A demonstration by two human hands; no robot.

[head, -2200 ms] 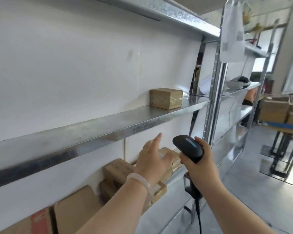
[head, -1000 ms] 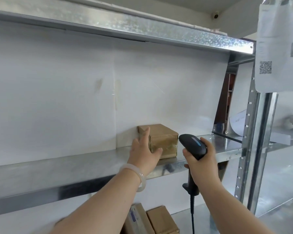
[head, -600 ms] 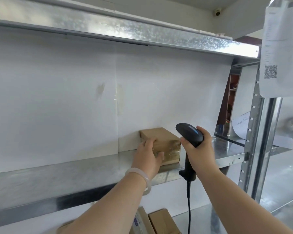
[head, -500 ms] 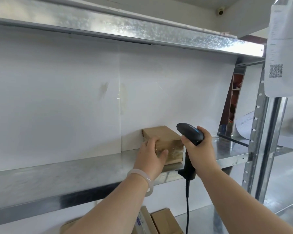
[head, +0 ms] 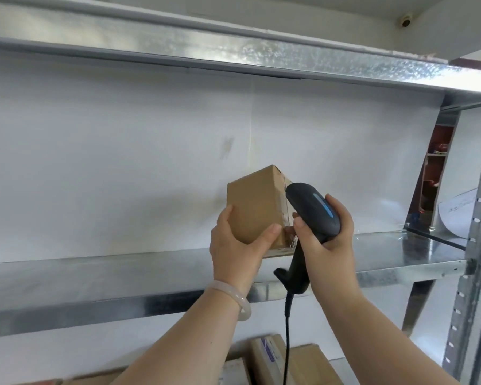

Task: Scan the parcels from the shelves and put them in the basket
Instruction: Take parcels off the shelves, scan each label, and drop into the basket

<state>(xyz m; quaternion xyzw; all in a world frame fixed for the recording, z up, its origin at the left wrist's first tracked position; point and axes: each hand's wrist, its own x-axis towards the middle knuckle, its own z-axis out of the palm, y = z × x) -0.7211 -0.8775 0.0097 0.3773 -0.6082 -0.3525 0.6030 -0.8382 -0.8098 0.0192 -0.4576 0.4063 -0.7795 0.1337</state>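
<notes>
Head view, at the middle shelf (head: pixel 400 254): my left hand (head: pixel 235 245) grips a small brown parcel (head: pixel 254 209) from below, thumb pressed across its near face and fingers wrapped around the far side, tipping it up on one lower edge so that only that edge seems to rest near the shelf's front edge. I judge the tilt is meant to turn a side face toward the reader. My right hand (head: pixel 324 234) is closed around the grip of a black corded scanner (head: pixel 313 212), its head brought just beside the parcel's right face, nearly touching the taped corner; whether a label sits on that hidden face I cannot tell. No scan beam is visible on the cardboard. A pale bangle (head: pixel 233 297) circles my left wrist. Below the shelf's front edge, more cardboard parcels (head: pixel 295 362) lie on the lower level, waiting their turn. The basket is not in view, so the drop-off lies somewhere off-frame. By my reading, this is the scanning step for this parcel, with the carry to the basket not yet begun. Holding it low leaves its upper faces clear for the reader.
</notes>
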